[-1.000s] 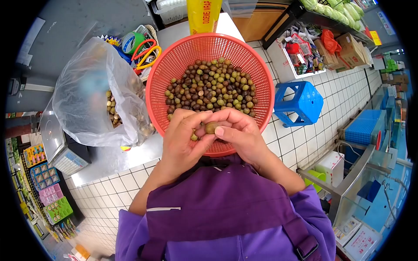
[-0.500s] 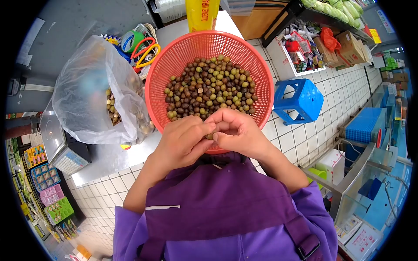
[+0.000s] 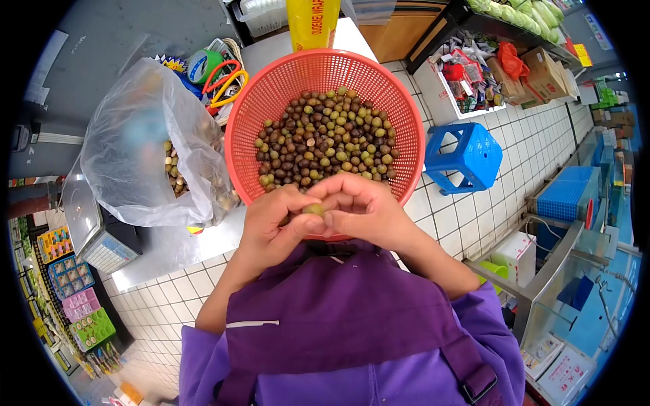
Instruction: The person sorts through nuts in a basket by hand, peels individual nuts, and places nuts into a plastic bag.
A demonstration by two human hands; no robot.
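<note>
In front of my chest, my left hand (image 3: 272, 222) and my right hand (image 3: 365, 211) meet at the near rim of a red plastic basket (image 3: 240, 135). A small round green fruit (image 3: 313, 209) is pinched between their fingertips, its upper side showing. The left thumb and fingers grip it from the left. My right thumb and curled fingers press on it from the right, and their tips are partly hidden. Inside the basket lie many small round green-and-brown fruits (image 3: 332, 139).
Left of the basket stands a translucent plastic bag (image 3: 128, 162) with pale pieces inside, on a metal table (image 3: 169, 243). Tape (image 3: 202, 66) and orange-handled scissors (image 3: 227, 84) lie behind it. A blue stool (image 3: 467, 159) stands on the tiled floor at right.
My hands have turned slightly and shifted a little, bringing the green fruit more into view between the fingertips. The left thumb now lies along it. The basket has barely moved.
</note>
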